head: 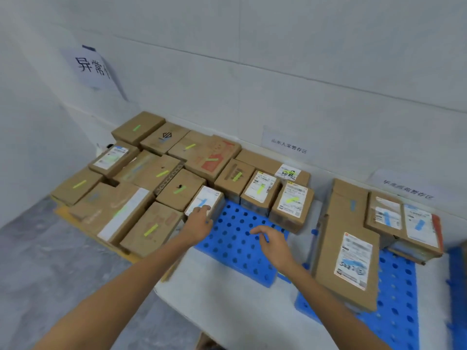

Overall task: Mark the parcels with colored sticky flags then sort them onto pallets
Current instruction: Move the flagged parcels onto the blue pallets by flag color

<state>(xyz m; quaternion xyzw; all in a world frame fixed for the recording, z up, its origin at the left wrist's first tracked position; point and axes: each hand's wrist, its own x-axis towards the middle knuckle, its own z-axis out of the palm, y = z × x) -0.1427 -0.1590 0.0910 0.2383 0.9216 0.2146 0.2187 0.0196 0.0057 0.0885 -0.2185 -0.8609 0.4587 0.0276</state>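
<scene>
The person's left hand lies on a small parcel with a white label and a blue sticky flag. Its fingers lie over the top near edge and the thumb sits at the side. I cannot tell from here whether it grips the box or merely rests on it. That parcel stands at the back left corner of the middle blue pallet, pressed up against the brown boxes beside it. The right hand hovers just above the perforated pallet top, fingers spread and loosely bent, holding nothing. To the left, a crowd of cardboard parcels with green flags covers a yellow pallet. Two labelled boxes with yellow-green flags stand at the back right of the middle pallet. On the right-hand blue pallet, a long parcel and flatter ones behind it carry blue flags. Paper signs hang on the white wall above the pallets.
</scene>
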